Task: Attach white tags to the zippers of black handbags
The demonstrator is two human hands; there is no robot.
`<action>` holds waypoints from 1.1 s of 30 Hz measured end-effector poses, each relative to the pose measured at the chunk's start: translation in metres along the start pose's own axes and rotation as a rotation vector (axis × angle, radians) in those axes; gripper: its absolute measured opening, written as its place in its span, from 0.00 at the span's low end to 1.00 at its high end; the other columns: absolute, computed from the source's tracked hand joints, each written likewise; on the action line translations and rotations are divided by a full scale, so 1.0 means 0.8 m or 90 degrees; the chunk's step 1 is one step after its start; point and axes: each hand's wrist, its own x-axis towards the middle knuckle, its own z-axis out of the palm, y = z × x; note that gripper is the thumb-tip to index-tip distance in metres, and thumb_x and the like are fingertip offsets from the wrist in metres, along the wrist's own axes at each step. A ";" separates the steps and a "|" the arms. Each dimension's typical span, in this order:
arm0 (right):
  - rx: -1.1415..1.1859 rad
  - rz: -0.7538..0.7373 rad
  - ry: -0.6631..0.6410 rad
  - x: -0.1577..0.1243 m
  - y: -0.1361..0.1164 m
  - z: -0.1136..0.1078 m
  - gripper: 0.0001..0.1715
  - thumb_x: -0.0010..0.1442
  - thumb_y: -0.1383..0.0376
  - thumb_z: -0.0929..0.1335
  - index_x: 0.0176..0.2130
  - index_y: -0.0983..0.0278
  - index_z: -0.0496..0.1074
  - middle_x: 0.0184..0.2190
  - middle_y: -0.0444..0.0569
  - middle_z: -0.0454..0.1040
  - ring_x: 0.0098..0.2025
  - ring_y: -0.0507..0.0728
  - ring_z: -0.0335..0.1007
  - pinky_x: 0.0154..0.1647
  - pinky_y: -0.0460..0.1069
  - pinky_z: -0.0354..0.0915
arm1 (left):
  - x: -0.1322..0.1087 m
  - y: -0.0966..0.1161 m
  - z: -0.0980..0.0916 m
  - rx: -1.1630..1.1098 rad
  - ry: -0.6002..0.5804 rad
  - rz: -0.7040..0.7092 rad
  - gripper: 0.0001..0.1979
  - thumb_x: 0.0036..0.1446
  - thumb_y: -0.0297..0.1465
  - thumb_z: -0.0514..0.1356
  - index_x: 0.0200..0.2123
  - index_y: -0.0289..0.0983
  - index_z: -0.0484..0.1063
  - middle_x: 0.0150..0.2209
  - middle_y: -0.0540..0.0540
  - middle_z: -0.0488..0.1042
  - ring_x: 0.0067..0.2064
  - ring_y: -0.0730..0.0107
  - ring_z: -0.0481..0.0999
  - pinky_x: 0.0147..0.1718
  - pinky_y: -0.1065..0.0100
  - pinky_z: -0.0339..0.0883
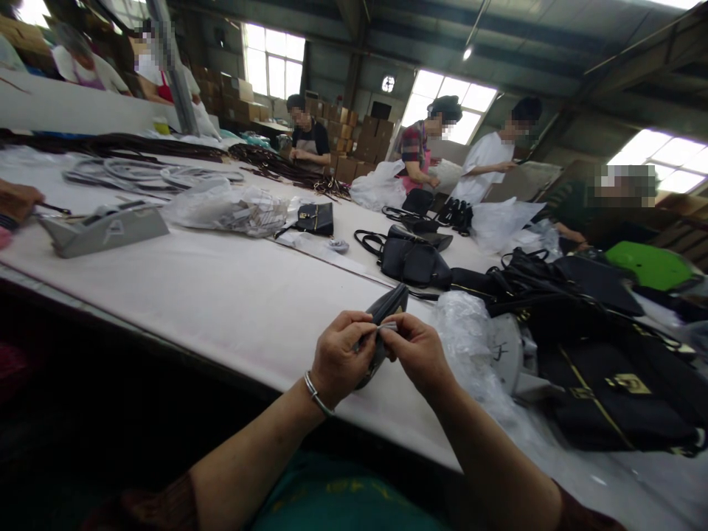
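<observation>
My left hand [341,358] and my right hand [417,350] meet over the table's front edge, both closed in a pinch. Between their fingertips runs a thin grey-white strip [388,325], its exact kind too small to make out. Directly behind and beneath the fingers a small dark bag [391,301] stands tilted on the table, partly covered by my hands. A bit of gold-coloured metal shows on it near my right fingers.
Right of my hands lie crumpled clear plastic [462,328], a grey tape dispenser [512,354] and a heap of black bags [613,391]. Another tape dispenser [105,230] stands on the white table [221,295] at left. Straps [276,162] lie farther back; several people work around.
</observation>
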 end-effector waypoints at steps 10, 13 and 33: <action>0.046 0.067 -0.040 0.004 -0.019 -0.003 0.14 0.51 0.57 0.73 0.31 0.66 0.73 0.18 0.41 0.71 0.19 0.51 0.65 0.20 0.46 0.63 | 0.007 0.011 -0.005 0.132 -0.060 0.096 0.07 0.60 0.26 0.57 0.38 0.37 0.76 0.41 0.40 0.76 0.44 0.64 0.76 0.44 0.61 0.75; 0.044 0.081 -0.033 0.004 -0.022 -0.002 0.15 0.50 0.56 0.74 0.31 0.66 0.73 0.17 0.41 0.70 0.18 0.51 0.64 0.19 0.46 0.62 | 0.006 0.011 -0.005 0.151 -0.066 0.109 0.07 0.60 0.26 0.57 0.39 0.37 0.75 0.41 0.40 0.75 0.45 0.63 0.76 0.45 0.60 0.75; -0.096 -0.026 -0.034 0.006 -0.013 -0.009 0.11 0.58 0.58 0.69 0.31 0.64 0.73 0.17 0.41 0.70 0.19 0.51 0.66 0.20 0.46 0.63 | 0.024 0.017 -0.018 0.048 -0.121 -0.029 0.05 0.59 0.28 0.59 0.33 0.38 0.75 0.40 0.42 0.74 0.44 0.65 0.76 0.42 0.64 0.75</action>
